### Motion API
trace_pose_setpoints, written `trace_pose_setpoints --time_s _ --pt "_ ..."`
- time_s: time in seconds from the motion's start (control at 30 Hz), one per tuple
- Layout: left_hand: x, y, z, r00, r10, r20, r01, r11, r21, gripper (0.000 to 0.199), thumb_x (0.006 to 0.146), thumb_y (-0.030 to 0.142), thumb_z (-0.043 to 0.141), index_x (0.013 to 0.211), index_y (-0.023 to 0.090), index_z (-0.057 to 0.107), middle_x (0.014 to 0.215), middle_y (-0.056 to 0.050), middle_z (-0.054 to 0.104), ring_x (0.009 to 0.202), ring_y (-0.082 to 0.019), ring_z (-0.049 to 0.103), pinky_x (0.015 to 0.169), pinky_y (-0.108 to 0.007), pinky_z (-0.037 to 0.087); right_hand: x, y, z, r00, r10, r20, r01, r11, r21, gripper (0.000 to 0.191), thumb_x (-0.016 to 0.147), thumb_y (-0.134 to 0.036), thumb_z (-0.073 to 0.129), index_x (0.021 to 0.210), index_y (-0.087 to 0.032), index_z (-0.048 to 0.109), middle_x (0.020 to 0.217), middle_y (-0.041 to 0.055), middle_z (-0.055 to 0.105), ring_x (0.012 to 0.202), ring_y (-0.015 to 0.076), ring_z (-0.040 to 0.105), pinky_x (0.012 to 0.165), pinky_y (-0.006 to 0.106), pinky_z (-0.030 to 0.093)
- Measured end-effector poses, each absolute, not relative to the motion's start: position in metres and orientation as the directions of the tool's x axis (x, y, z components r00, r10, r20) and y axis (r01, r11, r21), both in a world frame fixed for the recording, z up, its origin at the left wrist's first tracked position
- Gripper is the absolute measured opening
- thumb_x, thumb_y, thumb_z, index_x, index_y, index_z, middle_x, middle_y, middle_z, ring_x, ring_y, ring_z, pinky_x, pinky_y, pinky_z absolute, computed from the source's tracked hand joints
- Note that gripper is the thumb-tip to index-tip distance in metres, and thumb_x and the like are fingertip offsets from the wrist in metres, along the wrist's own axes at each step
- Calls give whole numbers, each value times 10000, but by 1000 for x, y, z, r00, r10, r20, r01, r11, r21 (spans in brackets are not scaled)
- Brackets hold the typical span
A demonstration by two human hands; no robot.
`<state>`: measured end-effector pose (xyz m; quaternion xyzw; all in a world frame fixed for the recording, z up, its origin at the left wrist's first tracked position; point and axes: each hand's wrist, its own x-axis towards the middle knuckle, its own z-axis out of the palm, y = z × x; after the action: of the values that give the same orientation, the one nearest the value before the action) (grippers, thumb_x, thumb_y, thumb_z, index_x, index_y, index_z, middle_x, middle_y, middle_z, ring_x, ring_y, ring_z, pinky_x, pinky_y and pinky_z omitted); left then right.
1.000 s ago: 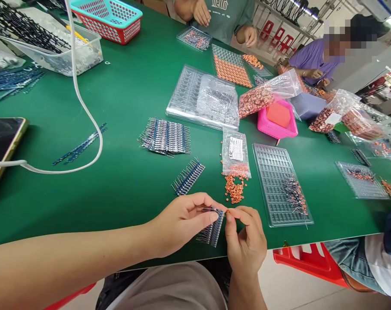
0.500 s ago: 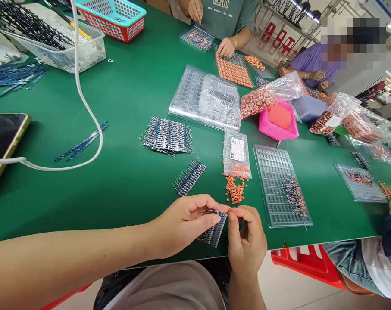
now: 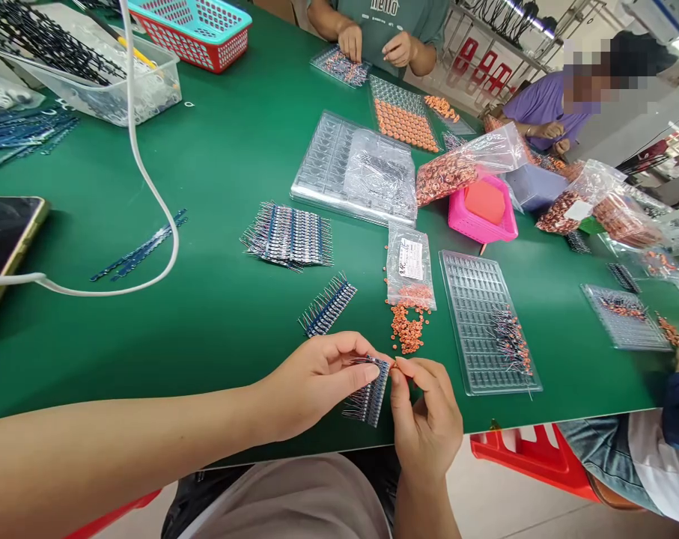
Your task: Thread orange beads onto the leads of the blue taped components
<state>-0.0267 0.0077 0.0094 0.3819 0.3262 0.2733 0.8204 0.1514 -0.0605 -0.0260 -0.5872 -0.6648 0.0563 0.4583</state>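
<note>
My left hand point(image 3: 317, 385) is closed on a blue-and-white strip of components with thin wire leads point(image 3: 373, 398), held over the table's near edge. At the strip's upper right corner, my right hand point(image 3: 427, 423) pinches a small orange ring point(image 3: 394, 365) between thumb and forefinger. Whether the ring sits around a lead there, I cannot tell. Just beyond my fingers lies a loose pile of orange rings point(image 3: 407, 332), spilling from a labelled clear bag point(image 3: 409, 258). Another component strip point(image 3: 329, 305) rests beyond my left hand, with a stack of such strips point(image 3: 290, 236) behind it.
Right of the rings lies a clear ribbed tray point(image 3: 468, 322) with wired parts on it. Farther back are a large clear tray point(image 3: 322, 176), a pink basket point(image 3: 480, 224) and a bag of copper-coloured rings point(image 3: 448, 178). A white cable point(image 3: 168, 262) loops at left. Co-workers sit around the table.
Both my hands have shifted slightly left and up, with the strip and ring still held. Across the table, a co-worker's hands have moved off the orange-filled tray, one onto the neighbouring tray.
</note>
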Motion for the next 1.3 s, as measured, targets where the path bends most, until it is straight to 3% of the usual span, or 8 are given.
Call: trace_pose_setpoints --time_s 0.3,0.63,0.93,1.3 --pt "-27 5 10 654 691 -307 -160 523 837 198 880 327 673 970 151 662 1010 -59 718 930 -190 637 874 -332 493 153 -63 -29 123 833 539 715 303 -630 238 920 -96 639 1092 -250 698 923 40 716 811 178 695 675 320 584" --pt "-26 8 14 586 740 -330 -91 465 881 190 854 350 660 879 163 645 848 -25 682 827 -180 612 777 -306 492 151 -62 -28 64 836 544 716 341 -609 266 908 -58 635 1094 -240 689 915 31 711 807 159 679 704 303 566" --pt "-19 4 9 545 776 -318 40 355 934 155 826 321 660 836 167 677 741 1 650 698 -154 586 652 -260 468 157 -63 -27 189 928 322 496 193 -846 83 945 -183 631 962 -222 703 852 25 666 730 145 626 597 254 509" --pt "-18 2 10 557 770 -310 81 321 944 138 835 289 640 843 162 692 699 20 619 613 -120 518 579 -232 417 157 -63 -26 189 944 269 425 168 -889 87 953 -200 622 954 -231 703 851 12 651 739 141 603 621 244 493"
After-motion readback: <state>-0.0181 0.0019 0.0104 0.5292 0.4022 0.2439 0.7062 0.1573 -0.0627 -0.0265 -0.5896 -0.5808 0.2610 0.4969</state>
